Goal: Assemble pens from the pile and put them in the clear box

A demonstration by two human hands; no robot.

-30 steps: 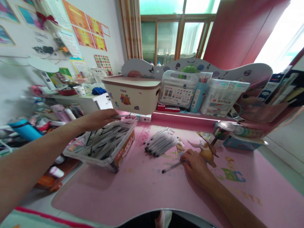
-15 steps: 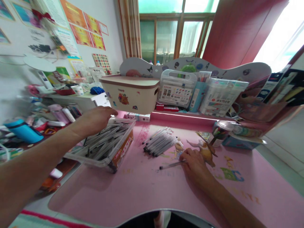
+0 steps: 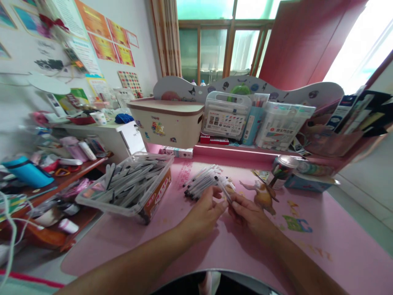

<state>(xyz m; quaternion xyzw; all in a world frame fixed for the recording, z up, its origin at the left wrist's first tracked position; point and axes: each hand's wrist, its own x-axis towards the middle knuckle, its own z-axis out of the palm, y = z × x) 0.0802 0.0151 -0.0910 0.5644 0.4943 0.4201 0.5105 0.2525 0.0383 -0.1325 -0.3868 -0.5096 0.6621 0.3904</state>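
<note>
Over the middle of the pink desk (image 3: 190, 246), my right hand (image 3: 247, 209) grips a slim pen (image 3: 223, 188), which slants up to the left. My left hand (image 3: 205, 213) is right beside it, fingers bent near the pen's lower part; whether they pinch anything is too small to tell. Behind my hands lies a pile of clear pens with dark ends (image 3: 199, 182). To the left stands a clear plastic box (image 3: 158, 192) full of similar pens.
Behind, a shelf holds a cream lidded bin (image 3: 172, 123), a clear marker case (image 3: 227, 116) and a blue pen holder (image 3: 251, 123). At the right are a can (image 3: 284, 170) and a blue box (image 3: 310, 182). A cluttered side shelf (image 3: 89, 170) stands left.
My left hand has moved from above the pen box to the desk's middle, beside my right hand. My right hand has lifted the pen and turned it upward.
</note>
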